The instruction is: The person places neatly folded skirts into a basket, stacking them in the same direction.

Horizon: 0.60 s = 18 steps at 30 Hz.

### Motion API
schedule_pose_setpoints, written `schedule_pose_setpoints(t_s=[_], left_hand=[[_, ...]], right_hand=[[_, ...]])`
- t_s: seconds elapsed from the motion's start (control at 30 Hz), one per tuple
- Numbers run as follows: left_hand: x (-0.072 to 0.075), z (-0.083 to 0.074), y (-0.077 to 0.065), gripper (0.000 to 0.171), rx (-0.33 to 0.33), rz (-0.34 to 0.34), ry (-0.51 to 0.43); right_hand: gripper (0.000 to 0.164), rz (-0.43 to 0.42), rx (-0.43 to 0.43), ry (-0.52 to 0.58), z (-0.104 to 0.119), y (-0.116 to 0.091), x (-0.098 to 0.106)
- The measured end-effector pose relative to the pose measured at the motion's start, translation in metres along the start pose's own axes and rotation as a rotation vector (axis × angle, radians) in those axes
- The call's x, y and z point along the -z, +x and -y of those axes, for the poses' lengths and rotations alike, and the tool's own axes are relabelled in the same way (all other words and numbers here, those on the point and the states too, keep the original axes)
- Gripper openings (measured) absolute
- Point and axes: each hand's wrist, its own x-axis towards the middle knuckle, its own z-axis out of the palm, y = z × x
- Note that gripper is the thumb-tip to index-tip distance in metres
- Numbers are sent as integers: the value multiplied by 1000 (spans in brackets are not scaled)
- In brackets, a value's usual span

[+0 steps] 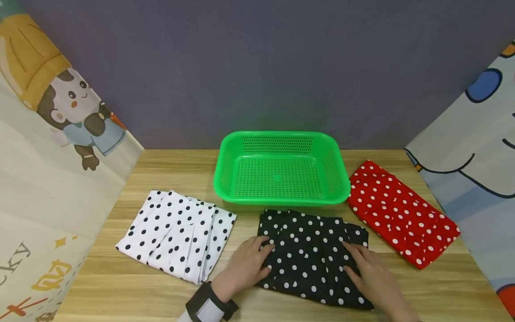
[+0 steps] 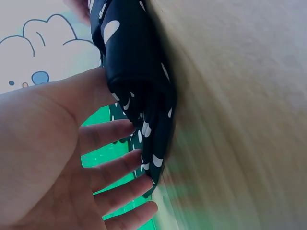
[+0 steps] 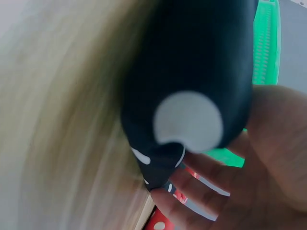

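A folded black cloth with white dots (image 1: 307,259) lies flat in front of the basket. My left hand (image 1: 249,261) rests at its left edge, thumb and fingertips touching the fabric. In the left wrist view, the fingers (image 2: 117,194) spread fairly straight along the stacked folds. Over the right edge lies my right hand (image 1: 372,277), its fingertips on the cloth. The right wrist view shows its extended fingers (image 3: 196,187) beside the rounded fold, which hides part of them. Neither hand grips the fabric.
A green plastic basket (image 1: 277,200) stands behind the black cloth. To the left lies a folded white cloth with black dots (image 1: 177,235); to the right, a folded red cloth with white dots (image 1: 402,214), touching or very near the basket. All are on a wooden table (image 1: 120,286).
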Motion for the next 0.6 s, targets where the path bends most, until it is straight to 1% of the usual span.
schedule_pose_setpoints(t_s=[0.2,0.3,0.43,0.6], left_hand=[[5,4,-8,53,37,34,-9],[7,5,-11,53,62,44,-27],[8,9,-17,52,82,31,-26],[8,14,-24,51,97,-2,-35]], right_hand=[[63,-42,60,21,5,7,-1],[62,-48,76,34,7,11,-2],[60,-42,99,53,11,16,-4],[61,-47,128,61,18,22,-5]])
